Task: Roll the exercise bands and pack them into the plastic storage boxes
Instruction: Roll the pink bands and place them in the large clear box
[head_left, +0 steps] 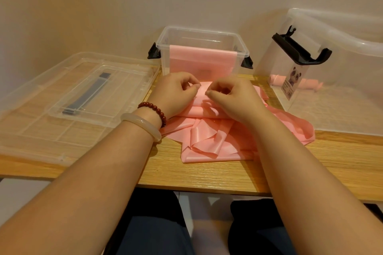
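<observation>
Nearest the person, the pink band [209, 141] lay heaped in loose folds on the wooden table [186, 174], its slack spilling toward the near edge and off to the right. Just beyond the heap, both hands worked its far end. The left hand [176, 93] and the right hand [234, 97] had their fingers curled, each pinching the band between thumb and fingertips, close together near the middle of its width.

The turned-over end seemed to lie left to right, parallel with the table's front edge, while the band's length ran back toward the person. To roll it well, the pinches probably needed to move out toward both side edges, so the first turns started square. The slack would also need smoothing flat as it fed in, or the roll would likely skew into a cone.

Just behind the hands stood the small clear box [163, 41], with a second band [202, 58] hung over its front rim. A clear lid [41, 97] lay flat to the left. In the larger box [342, 68] at the right, a finished roll [277, 79] showed through the wall.
</observation>
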